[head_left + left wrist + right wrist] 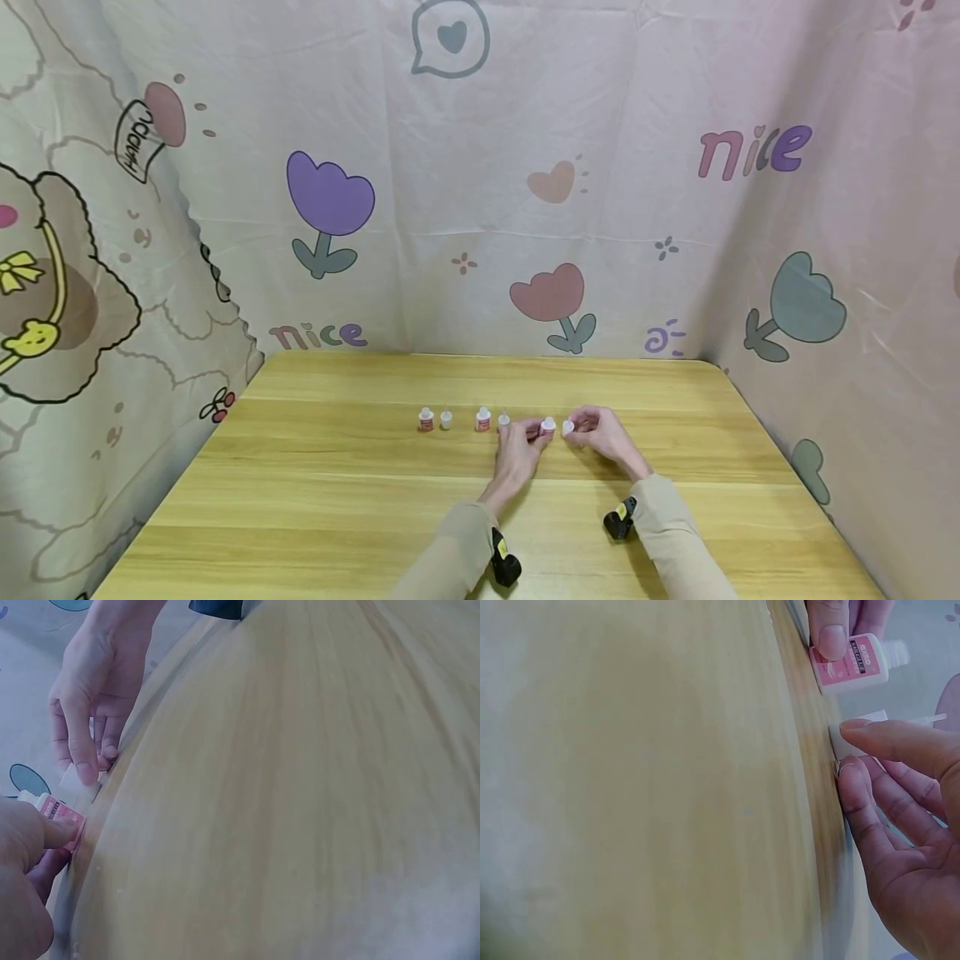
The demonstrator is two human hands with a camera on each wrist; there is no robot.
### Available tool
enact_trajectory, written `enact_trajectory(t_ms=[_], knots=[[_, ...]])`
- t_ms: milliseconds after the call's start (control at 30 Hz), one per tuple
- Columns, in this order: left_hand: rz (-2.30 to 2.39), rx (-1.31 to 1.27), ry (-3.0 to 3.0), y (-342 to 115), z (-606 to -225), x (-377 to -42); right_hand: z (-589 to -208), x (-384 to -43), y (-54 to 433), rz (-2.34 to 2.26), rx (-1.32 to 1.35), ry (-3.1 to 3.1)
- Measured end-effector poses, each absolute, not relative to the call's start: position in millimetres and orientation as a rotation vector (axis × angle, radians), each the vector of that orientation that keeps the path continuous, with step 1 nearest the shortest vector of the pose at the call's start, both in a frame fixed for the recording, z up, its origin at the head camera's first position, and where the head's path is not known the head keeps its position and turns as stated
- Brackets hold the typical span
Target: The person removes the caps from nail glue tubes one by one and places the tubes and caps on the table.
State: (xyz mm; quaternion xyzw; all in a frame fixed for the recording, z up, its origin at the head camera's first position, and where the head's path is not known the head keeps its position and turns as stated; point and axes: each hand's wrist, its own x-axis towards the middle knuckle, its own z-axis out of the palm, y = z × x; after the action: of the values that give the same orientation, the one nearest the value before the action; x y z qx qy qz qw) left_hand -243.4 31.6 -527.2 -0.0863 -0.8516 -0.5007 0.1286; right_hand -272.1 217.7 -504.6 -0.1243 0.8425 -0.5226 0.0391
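Note:
My left hand [517,454] pinches a small nail glue bottle [851,667] with a pink label and an uncapped white neck. The bottle stands upright on the table. Just to its right, my right hand [602,435] holds a white brush cap [567,427] between thumb and fingertips. That cap sits on the table with its thin brush stem [930,718] pointing up. A narrow gap separates bottle and cap. Left of my left hand are a second bottle [483,419] and its upturned cap [504,421], partly behind the fingers.
Farther left stands another bottle [426,419] beside its upturned cap [446,420], in the same row. The wooden table [337,492] ends at the back against a patterned cloth [450,183]. Cloth also hangs along both sides.

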Motion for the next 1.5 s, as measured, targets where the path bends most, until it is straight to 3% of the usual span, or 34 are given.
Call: enact_trajectory(t_ms=[1167,1500], knots=[[-1.538,-0.320,-2.506,8.1,-515.2,-223.8,-512.5,-273.8,226.0,-1.704,-0.366,2.462],[-1.630,-0.544,-2.331,-26.6,-506.6,-220.6,-508.8,-268.6,233.2,-1.726,-0.373,2.469]])
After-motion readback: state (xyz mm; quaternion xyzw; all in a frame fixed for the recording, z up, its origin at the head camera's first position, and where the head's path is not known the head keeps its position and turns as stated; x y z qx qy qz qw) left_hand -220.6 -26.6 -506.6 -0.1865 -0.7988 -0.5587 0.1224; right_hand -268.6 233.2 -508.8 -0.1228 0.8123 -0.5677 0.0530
